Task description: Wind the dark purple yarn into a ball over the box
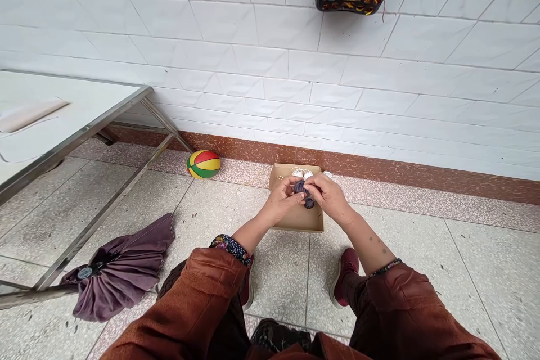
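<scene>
Sleeves [211, 281], brown, one pair: turned back, on the near side of the cardboard box [297, 218]. Left hand [282, 201] and right hand [331, 196]: brought close together above the box. Dark yarn ball [299, 188], one: held over the box, gripped between the left fingers; its right side is pinched by the right fingers, though whether a strand is caught there cannot be told. Small dark ball [309, 203], one: seen just below the held ball; whether it is supported by the box is unclear. Shoes [348, 267], red, two: planted nearer than the box, one toward each side. Umbrella [126, 275], purple, folded: laid left of the box, nearer. White balls [308, 176]: grouped at the box's far end, one seen past its far right corner. Striped ball [203, 164], red, yellow and green: set left of the box, near the tiled wall [253, 76], by which the box is backed.
</scene>
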{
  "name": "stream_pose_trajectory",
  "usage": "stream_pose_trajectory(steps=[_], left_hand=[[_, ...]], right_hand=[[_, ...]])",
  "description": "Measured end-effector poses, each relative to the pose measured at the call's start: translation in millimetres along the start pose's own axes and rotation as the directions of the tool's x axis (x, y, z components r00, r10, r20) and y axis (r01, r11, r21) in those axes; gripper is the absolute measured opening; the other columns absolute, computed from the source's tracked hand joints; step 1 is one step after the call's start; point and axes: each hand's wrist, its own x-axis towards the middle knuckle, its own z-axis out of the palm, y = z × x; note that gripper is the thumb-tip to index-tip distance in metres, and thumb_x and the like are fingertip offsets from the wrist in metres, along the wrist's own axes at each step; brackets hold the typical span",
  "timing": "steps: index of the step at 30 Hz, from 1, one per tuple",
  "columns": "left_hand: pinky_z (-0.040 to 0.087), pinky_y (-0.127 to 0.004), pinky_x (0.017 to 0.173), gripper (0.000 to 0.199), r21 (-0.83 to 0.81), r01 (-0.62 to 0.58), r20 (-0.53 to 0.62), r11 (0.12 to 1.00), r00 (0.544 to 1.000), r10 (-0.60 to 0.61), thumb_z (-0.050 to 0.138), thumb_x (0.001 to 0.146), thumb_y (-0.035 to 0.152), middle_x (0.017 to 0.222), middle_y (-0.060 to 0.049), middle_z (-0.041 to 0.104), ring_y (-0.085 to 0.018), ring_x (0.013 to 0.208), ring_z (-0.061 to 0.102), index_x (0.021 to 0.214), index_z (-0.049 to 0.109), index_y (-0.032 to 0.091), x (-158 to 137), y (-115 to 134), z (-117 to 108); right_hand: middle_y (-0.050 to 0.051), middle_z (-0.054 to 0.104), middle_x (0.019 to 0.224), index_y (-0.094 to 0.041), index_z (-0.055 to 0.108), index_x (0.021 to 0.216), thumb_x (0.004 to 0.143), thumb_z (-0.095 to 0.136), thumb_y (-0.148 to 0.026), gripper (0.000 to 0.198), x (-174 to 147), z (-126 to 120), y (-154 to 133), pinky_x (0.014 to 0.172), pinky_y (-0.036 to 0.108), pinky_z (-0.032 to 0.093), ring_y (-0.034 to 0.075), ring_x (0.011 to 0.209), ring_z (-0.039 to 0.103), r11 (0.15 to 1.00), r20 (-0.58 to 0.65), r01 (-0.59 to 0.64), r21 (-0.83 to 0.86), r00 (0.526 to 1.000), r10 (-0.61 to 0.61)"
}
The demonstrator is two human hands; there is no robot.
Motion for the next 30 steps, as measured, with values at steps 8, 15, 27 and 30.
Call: stream_pose_trajectory(steps=[8, 15, 27, 30], left_hand=[[0.057, -0.033, 0.082, 0.044, -0.077, 0.036, 0.032, 0.996, 0.999, -0.033, 0.078, 0.080, 0.037, 0.115, -0.009, 0.064, -0.020, 0.104, 0.061, 0.118, 0.064, 0.020, -8, 10, 4], [0.056, -0.030, 0.078, 0.049, -0.177, 0.069, 0.135, 0.982, 0.990, -0.045, 0.081, 0.077, 0.027, 0.110, -0.007, 0.068, -0.018, 0.098, 0.063, 0.121, 0.058, 0.024, -10, 18, 4], [0.059, -0.038, 0.093, 0.038, -0.401, 0.035, -0.063, 0.916, 0.996, -0.066, 0.084, 0.072, 0.021, 0.117, -0.006, 0.065, -0.020, 0.108, 0.064, 0.106, 0.067, 0.019, -3, 25, -7], [0.058, -0.037, 0.093, 0.042, -0.399, 0.046, -0.054, 0.916, 0.996, -0.073, 0.086, 0.071, 0.022, 0.117, -0.006, 0.067, -0.020, 0.107, 0.065, 0.108, 0.066, 0.019, -4, 25, -11]], right_hand=[[0.003, 0.066, 0.082, -0.023, 0.063, 0.085, 0.096, 0.060, -0.032, 0.015, 3, 1, 1, 0.073, 0.031, 0.049, 0.019, 0.077, 0.061, 0.990, -0.080, -0.064, 0.129, 0.994, 0.074], [0.001, 0.062, 0.076, -0.023, 0.061, 0.081, 0.093, 0.061, -0.037, 0.019, 3, 5, 9, 0.064, 0.028, 0.045, 0.016, 0.065, 0.056, 0.958, -0.080, -0.189, 0.214, 0.974, 0.210], [0.005, 0.065, 0.086, -0.022, 0.058, 0.098, 0.102, 0.039, -0.032, 0.022, -9, 28, 6, 0.068, 0.030, 0.046, 0.020, 0.076, 0.060, 0.975, 0.107, -0.222, -0.028, 0.969, 0.223], [0.006, 0.066, 0.094, -0.022, 0.060, 0.108, 0.103, 0.040, -0.030, 0.021, -14, 32, 9, 0.071, 0.030, 0.049, 0.021, 0.083, 0.062, 0.985, 0.183, -0.166, -0.048, 0.968, 0.172]])
